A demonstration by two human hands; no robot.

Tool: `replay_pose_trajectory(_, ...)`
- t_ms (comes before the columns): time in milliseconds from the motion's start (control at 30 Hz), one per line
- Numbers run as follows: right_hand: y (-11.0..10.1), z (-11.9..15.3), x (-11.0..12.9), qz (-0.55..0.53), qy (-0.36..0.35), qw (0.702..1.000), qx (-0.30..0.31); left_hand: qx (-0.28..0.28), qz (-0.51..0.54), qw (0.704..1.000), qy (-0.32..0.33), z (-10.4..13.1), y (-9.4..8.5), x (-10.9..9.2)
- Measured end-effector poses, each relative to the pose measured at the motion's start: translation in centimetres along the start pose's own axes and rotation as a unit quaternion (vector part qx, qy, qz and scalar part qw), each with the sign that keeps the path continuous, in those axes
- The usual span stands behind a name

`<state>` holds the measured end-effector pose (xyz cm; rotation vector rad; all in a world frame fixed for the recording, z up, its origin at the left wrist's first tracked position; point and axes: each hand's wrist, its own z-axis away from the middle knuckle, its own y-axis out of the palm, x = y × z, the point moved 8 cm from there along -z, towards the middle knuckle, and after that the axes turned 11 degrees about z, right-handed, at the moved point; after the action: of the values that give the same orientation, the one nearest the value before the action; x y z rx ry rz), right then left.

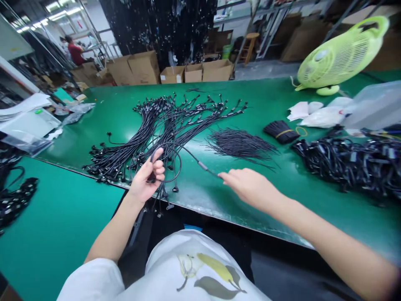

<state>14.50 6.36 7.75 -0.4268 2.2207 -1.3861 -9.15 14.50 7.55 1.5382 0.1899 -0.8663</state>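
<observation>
Between my two hands runs a thin black cable (188, 151), bent into a loop beside the left one. My left hand (148, 173) has its fingers curled round the looped part, index finger and thumb raised. Pinched in my right hand (247, 186) is the cable's other end, just past a grey sleeve (203, 166) on it. What sits at that tip is hidden by the fingers. Behind my hands lies a spread pile of black cables (147, 129) with small connectors at their ends. A heap of short black ties (238, 144) lies beyond my right hand.
A banded black bundle (282, 131) and a mound of coiled cables (351, 163) lie at right. Behind them stands a green fan (341, 56). Papers and a white box (31, 121) are at left. Cardboard boxes (134, 69) stand past the green table (109, 100); a person (74, 51) sits farther back.
</observation>
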Motion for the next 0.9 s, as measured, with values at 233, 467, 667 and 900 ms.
replay_pose_trajectory(233, -2.6, -2.2, 6.6, -0.119, -0.068, 0.99, 0.01, 0.186, -0.447, 0.875, -0.023, 0.6, 2.9, 8.1)
replay_pose_trajectory(467, 1.8, -2.2, 0.8, -0.473, 0.291, 0.822, -0.128, 0.151, -0.224, 0.96, -0.068, 1.6, 2.5, 9.6)
replay_pose_trajectory(667, 8.0, -1.0, 3.4, -0.714, 0.454, 0.515, -0.136, 0.033, -0.113, 0.983, -0.141, 1.8, 0.6, 14.2)
replay_pose_trajectory(900, 7.3, -1.2, 5.9, -0.793, 0.445, 0.401, -0.109, 0.1, -0.269, 0.952, -0.106, 2.8, 0.2, 14.7)
